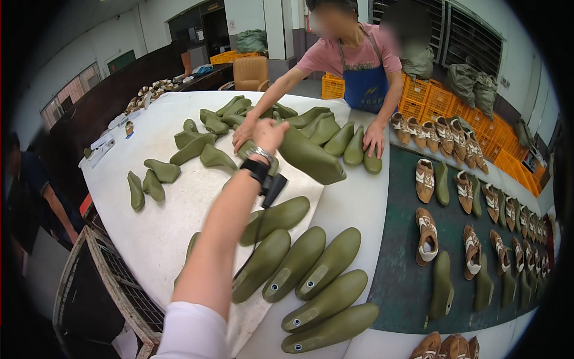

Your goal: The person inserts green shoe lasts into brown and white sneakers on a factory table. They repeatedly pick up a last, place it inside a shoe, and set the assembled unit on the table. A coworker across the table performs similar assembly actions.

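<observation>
My left hand [267, 136] is stretched out over the white table, its fingers closed round the narrow end of a green shoe last [310, 158]. The last slants down to the right, with its broad end over the table, and looks slightly blurred. A metal band and a black strap with a dark device [274, 190] are on that wrist. Just beyond, a co-worker's hand [244, 133] reaches into a pile of green lasts [224, 116]. Nearer to me, below the held last, lie several more lasts [311, 263], some with round metal-rimmed holes. My right hand is out of view.
The white table [122, 179] has loose lasts at its left. Across it stands a co-worker in a blue apron [363, 90], the other hand [374, 139] on a row of lasts. To the right, a green surface [394, 287] carries rows of brown-and-white shoes [426, 236] and lasts.
</observation>
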A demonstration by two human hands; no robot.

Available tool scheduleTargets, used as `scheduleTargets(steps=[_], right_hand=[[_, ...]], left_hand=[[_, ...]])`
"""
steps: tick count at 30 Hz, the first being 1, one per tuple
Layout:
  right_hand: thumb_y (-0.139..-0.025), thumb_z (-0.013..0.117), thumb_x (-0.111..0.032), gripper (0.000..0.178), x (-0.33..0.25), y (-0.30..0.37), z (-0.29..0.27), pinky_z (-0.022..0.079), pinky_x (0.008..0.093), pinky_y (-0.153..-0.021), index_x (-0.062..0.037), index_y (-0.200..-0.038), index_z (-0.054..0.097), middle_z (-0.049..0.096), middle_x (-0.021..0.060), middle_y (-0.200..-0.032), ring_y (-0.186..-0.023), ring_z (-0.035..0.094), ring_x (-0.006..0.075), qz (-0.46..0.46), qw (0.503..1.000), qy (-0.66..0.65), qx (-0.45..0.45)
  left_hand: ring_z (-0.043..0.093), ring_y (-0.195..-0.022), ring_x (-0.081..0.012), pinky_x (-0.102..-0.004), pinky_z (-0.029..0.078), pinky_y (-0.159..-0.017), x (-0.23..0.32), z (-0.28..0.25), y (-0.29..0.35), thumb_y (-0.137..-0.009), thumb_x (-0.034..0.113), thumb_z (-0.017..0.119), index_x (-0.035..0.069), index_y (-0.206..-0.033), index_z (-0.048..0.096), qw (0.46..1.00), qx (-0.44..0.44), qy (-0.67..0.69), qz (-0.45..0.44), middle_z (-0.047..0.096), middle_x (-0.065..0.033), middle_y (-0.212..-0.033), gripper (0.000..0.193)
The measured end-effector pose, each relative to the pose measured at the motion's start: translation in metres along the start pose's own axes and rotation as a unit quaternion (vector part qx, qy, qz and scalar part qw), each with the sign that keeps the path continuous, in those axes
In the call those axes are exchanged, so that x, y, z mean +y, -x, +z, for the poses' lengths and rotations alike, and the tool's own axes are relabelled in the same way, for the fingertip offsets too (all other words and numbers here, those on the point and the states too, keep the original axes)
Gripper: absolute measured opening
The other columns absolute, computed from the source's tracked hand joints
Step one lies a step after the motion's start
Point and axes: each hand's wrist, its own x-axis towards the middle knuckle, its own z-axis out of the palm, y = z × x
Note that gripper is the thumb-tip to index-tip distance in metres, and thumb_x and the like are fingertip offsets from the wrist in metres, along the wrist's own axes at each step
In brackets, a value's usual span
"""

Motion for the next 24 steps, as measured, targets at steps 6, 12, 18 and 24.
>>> scheduleTargets(steps=[6, 12, 18, 24], right_hand=[[-0.082, 0.061, -0.016, 0.046, -0.001, -0.001, 0.002, 0.033, 0.0536, -0.103, -0.007, -0.126, 0.055, 0.047, 0.0205, -0.133, -0.123, 0.041, 0.0416, -0.002, 1.0, -0.021, 0.02], [-0.079, 0.062, -0.015, 0.046, 0.004, 0.001, 0.003, 0.034, 0.0544, -0.102, -0.0068, -0.124, 0.057, 0.049, 0.021, -0.131, -0.121, 0.043, 0.0423, -0.006, 1.0, -0.019, 0.016], [-0.079, 0.063, -0.016, 0.048, 0.006, 0.002, 0.008, 0.035, 0.055, -0.101, -0.0071, -0.125, 0.057, 0.048, 0.0211, -0.132, -0.121, 0.043, 0.0427, -0.011, 1.0, -0.001, 0.02], [-0.083, 0.059, -0.017, 0.047, 0.001, 0.002, 0.001, 0.034, 0.0549, -0.103, -0.0079, -0.129, 0.054, 0.046, 0.0219, -0.135, -0.123, 0.042, 0.0433, -0.005, 1.0, 0.004, 0.002]], left_hand=[[0.058, -0.111, -0.037, -0.0427, 0.044, -0.097, -0.075, 0.063, 0.023, -0.078, 0.011, 0.055, 0.003, -0.112, 0.063, 0.982, -0.143, -0.116, 0.029, 0.063, -0.0227, -0.114, 0.036], [0.045, -0.123, -0.0436, -0.0522, 0.038, -0.103, -0.147, -0.013, 0.009, -0.08, 0.02, 0.059, 0.018, -0.139, 0.041, 0.897, -0.213, -0.384, -0.047, 0.047, -0.0237, -0.134, 0.061], [0.063, -0.101, -0.0354, -0.042, 0.05, -0.088, -0.194, -0.046, 0.011, -0.072, 0.033, 0.076, 0.003, -0.12, 0.053, 0.887, -0.252, -0.386, 0.002, 0.065, -0.021, -0.105, 0.06], [0.063, -0.093, -0.0386, -0.044, 0.05, -0.083, -0.182, -0.08, 0.073, -0.07, 0.038, 0.075, 0.002, -0.106, 0.059, 0.863, -0.355, -0.346, 0.098, 0.065, -0.0225, -0.098, 0.052]])
